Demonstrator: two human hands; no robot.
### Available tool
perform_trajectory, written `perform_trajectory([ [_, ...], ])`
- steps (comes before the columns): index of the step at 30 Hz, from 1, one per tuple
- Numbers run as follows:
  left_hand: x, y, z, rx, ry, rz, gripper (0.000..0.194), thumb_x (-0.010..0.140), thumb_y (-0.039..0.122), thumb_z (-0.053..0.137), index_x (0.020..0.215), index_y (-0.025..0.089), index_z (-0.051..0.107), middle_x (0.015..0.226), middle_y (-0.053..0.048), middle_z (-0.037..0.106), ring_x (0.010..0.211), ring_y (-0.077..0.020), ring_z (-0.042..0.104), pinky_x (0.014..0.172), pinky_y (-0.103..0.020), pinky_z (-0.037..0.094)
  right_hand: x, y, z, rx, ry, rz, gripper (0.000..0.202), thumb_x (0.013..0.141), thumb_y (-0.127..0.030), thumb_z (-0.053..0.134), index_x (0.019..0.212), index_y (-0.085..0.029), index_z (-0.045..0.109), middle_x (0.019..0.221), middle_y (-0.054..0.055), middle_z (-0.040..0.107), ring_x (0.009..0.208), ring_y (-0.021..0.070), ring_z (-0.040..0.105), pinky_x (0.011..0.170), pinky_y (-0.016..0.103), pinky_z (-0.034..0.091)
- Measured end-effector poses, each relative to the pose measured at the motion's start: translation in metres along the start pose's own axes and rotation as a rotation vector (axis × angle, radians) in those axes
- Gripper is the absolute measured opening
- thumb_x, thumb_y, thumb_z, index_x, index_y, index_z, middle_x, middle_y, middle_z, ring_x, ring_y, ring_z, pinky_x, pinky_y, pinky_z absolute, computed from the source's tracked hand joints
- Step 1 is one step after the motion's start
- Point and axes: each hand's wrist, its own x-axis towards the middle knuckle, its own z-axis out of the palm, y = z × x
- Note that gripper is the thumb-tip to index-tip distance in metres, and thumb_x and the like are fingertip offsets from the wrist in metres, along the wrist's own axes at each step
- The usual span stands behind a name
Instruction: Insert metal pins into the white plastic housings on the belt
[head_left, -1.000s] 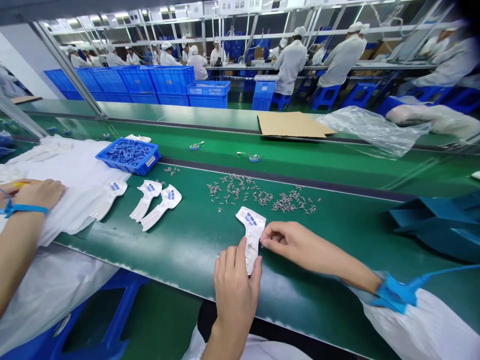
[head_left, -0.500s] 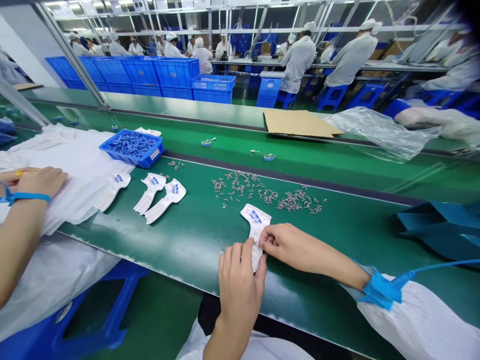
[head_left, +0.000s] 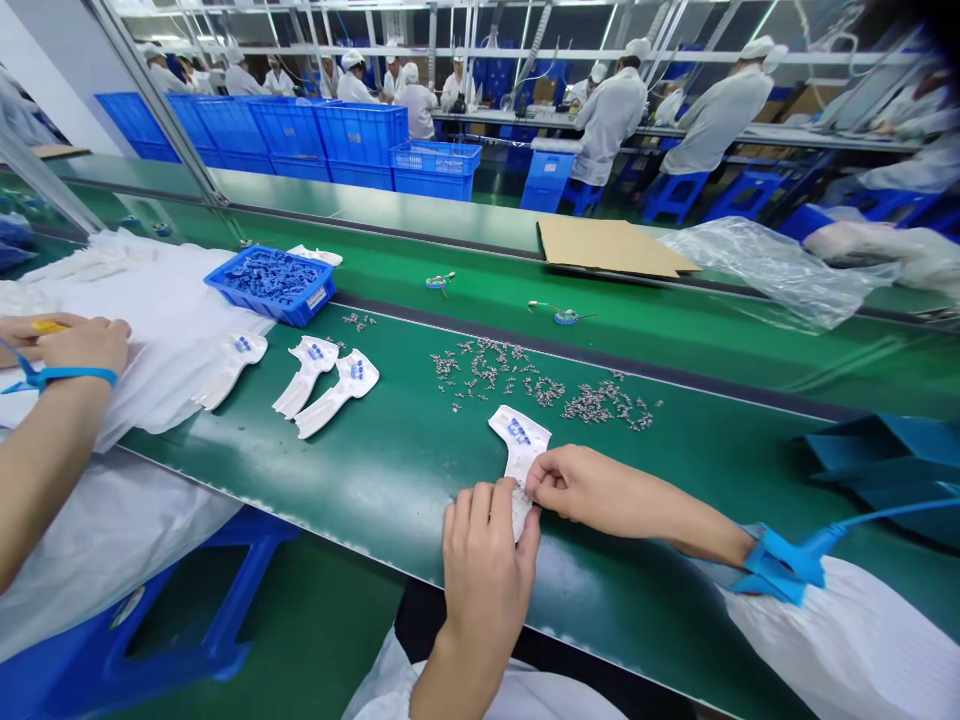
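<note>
A white plastic shell half [head_left: 523, 434], shaped like a handle with a wider head and bearing small blue parts, lies on the green work surface in front of me. My left hand [head_left: 486, 550] grips the lower end of this shell, fingers along its left side and thumb on its near side. At the shell's right edge, the thumb and forefinger of my right hand [head_left: 570, 482] are pinched together over the handle; whatever is between them is too small to make out. Beyond the shell are scattered small metal screws [head_left: 592, 402]. A blue strap circles my right wrist.
Several similar shells [head_left: 337, 390] lie to the left, near a blue tray [head_left: 319, 297] of small blue parts. A co-worker's hand [head_left: 86, 345] rests over white sheeting [head_left: 172, 290]. Small wired boards [head_left: 566, 316] sit on the green belt [head_left: 480, 300]. Cardboard [head_left: 611, 247] lies beyond.
The wired boards and a white shell behind the tray have shifted right along the belt. My view has moved slightly; both my hands stay on the shell with almost the same hold.
</note>
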Motion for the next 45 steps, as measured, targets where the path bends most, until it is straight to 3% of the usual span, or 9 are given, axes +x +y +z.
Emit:
perform_trajectory([
  [10, -0.001, -0.001, -0.001, -0.010, -0.012, 0.005, 0.023, 0.093, 0.022, 0.061, 0.116, 0.022, 0.054, 0.092, -0.002, 0.061, 0.084, -0.0234, 0.056, 0.073, -0.035, 0.041, -0.004, -0.003, 0.008, -0.113, 0.107, 0.020, 0.014, 0.091, -0.024, 0.049, 0.083, -0.021, 0.060, 0.072, 0.000, 0.069, 0.061, 0.0143, 0.056, 0.050, 0.025, 0.032],
  [12, -0.001, -0.001, -0.001, -0.013, -0.006, 0.008, 0.022, 0.093, 0.022, 0.061, 0.115, 0.022, 0.054, 0.092, -0.002, 0.061, 0.083, -0.0234, 0.056, 0.072, -0.035, 0.041, -0.001, 0.001, 0.009, -0.070, 0.107, 0.019, 0.002, 0.090, -0.023, 0.052, 0.090, -0.023, 0.054, 0.074, -0.001, 0.070, 0.062, 0.0151, 0.058, 0.050, 0.024, 0.033],
  [20, 0.001, -0.002, 0.000, -0.011, 0.007, -0.014, 0.025, 0.092, 0.023, 0.062, 0.116, 0.022, 0.055, 0.091, -0.004, 0.061, 0.082, -0.0242, 0.057, 0.073, -0.036, 0.045, -0.001, 0.015, 0.016, 0.148, 0.090, -0.010, 0.014, 0.094, -0.032, 0.053, 0.092, -0.024, 0.042, 0.068, -0.002, 0.067, 0.060, 0.0162, 0.061, 0.053, 0.025, 0.043],
  [26, 0.004, 0.000, -0.002, -0.117, 0.052, -0.062, 0.026, 0.093, 0.021, 0.058, 0.119, 0.020, 0.054, 0.094, -0.006, 0.064, 0.082, -0.0233, 0.061, 0.069, -0.034, 0.051, -0.021, 0.006, 0.052, 0.680, 0.254, 0.036, 0.047, 0.092, -0.056, 0.053, 0.117, -0.023, 0.032, 0.092, 0.004, 0.070, 0.086, 0.0220, 0.068, 0.073, 0.033, 0.056],
  [31, 0.006, 0.012, -0.003, -0.249, 0.098, -0.005, 0.033, 0.092, 0.018, 0.053, 0.125, 0.021, 0.052, 0.103, -0.010, 0.066, 0.092, -0.0236, 0.065, 0.074, -0.035, 0.056, -0.025, -0.005, 0.060, 0.655, 0.408, -0.094, 0.064, 0.096, -0.055, 0.049, 0.142, -0.025, 0.014, 0.109, 0.007, 0.067, 0.080, 0.0197, 0.067, 0.078, 0.036, 0.056],
  [34, 0.006, 0.006, -0.005, -0.268, 0.129, 0.062, 0.050, 0.089, 0.023, 0.056, 0.137, 0.022, 0.045, 0.122, -0.013, 0.064, 0.108, -0.0264, 0.063, 0.086, -0.040, 0.057, -0.013, 0.004, 0.038, 0.760, 0.452, -0.104, 0.072, 0.094, -0.055, 0.051, 0.146, -0.030, 0.008, 0.113, 0.007, 0.065, 0.063, 0.0166, 0.065, 0.056, 0.032, 0.056],
  [36, 0.007, -0.012, -0.010, -0.194, 0.170, 0.061, 0.051, 0.090, 0.025, 0.055, 0.140, 0.021, 0.044, 0.128, -0.013, 0.062, 0.115, -0.0276, 0.061, 0.090, -0.043, 0.057, 0.004, 0.018, 0.013, 0.809, 0.502, -0.063, 0.079, 0.093, -0.052, 0.055, 0.149, -0.030, 0.003, 0.103, 0.005, 0.066, 0.049, 0.0141, 0.058, 0.040, 0.027, 0.050],
  [40, 0.017, -0.082, -0.029, 0.085, 0.223, 0.060, 0.041, 0.094, 0.030, 0.053, 0.134, 0.021, 0.052, 0.132, -0.013, 0.061, 0.119, -0.0293, 0.060, 0.094, -0.048, 0.055, 0.054, 0.048, -0.055, 0.747, 0.686, 0.017, 0.073, 0.095, -0.036, 0.057, 0.150, -0.016, 0.015, 0.074, 0.001, 0.062, 0.049, 0.0139, 0.056, 0.039, 0.022, 0.047],
  [45, 0.037, -0.167, -0.052, 0.453, 0.300, 0.073, 0.038, 0.093, 0.038, 0.052, 0.124, 0.016, 0.059, 0.131, -0.016, 0.061, 0.120, -0.0379, 0.057, 0.093, -0.055, 0.054, 0.105, 0.068, -0.134, 0.696, 0.826, 0.065, 0.057, 0.097, -0.024, 0.056, 0.144, -0.003, 0.031, 0.083, 0.010, 0.068, 0.059, 0.0139, 0.062, 0.056, 0.022, 0.055],
])
